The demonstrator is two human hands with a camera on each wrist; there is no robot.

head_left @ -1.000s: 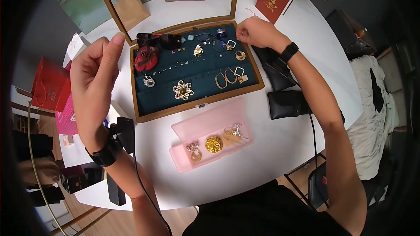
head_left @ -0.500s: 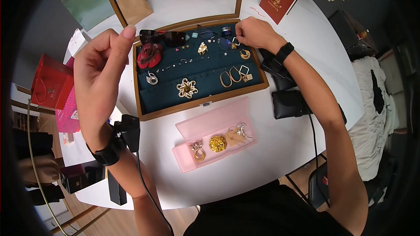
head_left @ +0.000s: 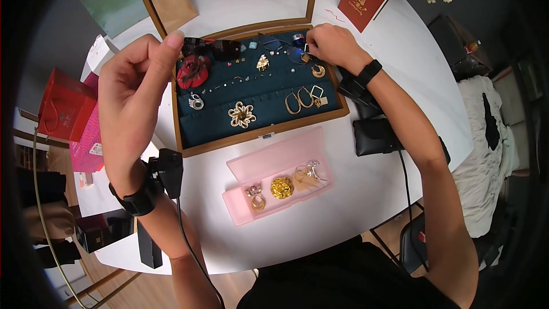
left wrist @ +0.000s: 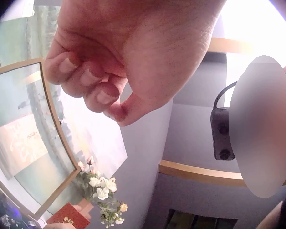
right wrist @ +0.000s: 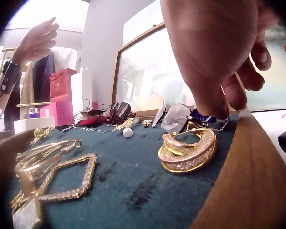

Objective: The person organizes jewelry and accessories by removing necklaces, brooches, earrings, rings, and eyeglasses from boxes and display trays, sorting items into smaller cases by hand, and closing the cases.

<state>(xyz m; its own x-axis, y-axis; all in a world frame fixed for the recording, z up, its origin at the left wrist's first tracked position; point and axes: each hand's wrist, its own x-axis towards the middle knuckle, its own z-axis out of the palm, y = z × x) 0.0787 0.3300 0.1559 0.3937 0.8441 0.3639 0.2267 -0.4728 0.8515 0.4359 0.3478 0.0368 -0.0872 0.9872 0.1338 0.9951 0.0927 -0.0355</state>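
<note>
My left hand (head_left: 130, 100) is raised left of the open jewellery case (head_left: 194, 150), thumb up and fingers loosely curled. Nothing shows between the fingertips (left wrist: 105, 97) in the left wrist view. At the case's back right corner, my right hand (head_left: 334, 46) bends its fingers down beside a square earring (head_left: 307, 50) and a small blue jar (head_left: 298, 39). I cannot tell whether its hidden fingertips pinch anything. A gold hoop earring (right wrist: 187, 151) lies below this hand on the green lining, near a rhinestone square earring (right wrist: 69, 177). Sunglasses (head_left: 226, 50) and a red flower (head_left: 193, 72) lie back left.
A pink box (head_left: 239, 209) in front of the case holds a gold ball (head_left: 282, 187) and several earrings. Right of the case lies a black pouch (head_left: 374, 137). A red booklet (head_left: 363, 1) stands behind; a red bag (head_left: 67, 106) is at left.
The whole head view has shifted slightly. The right hand has moved a little inward over the case's corner and now overlaps more of the square earring. The left hand stays raised.
</note>
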